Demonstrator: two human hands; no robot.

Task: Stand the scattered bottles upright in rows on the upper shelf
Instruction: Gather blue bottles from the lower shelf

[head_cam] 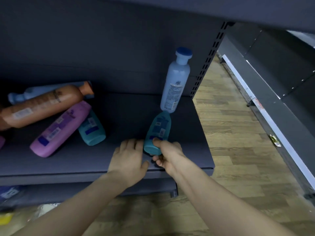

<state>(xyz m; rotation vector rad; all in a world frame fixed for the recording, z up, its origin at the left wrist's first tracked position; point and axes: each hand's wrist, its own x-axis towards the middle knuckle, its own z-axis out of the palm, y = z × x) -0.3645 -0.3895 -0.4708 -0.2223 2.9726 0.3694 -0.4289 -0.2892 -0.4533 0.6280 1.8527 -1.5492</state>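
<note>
Your right hand [168, 151] clasps the lying teal plastic bottle [158, 128]; left hand [130, 155] flat, empty. Pivot it upright near the dark shelf [122, 116] front edge.

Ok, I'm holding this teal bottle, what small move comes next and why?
Probably tip the teal plastic bottle upright just in front of the tall pale blue bottle: your right hand grips its base end, it lies tilted, and the blue one already stands upright.

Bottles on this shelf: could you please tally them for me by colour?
Pale blue: 2, upright pale blue bottle, lying pale blue bottle
Teal: 2, held teal bottle, lying teal bottle
Purple: 1, purple bottle
Orange: 1, orange bottle
Total: 6, not counting a purple sliver at the left edge.
</note>
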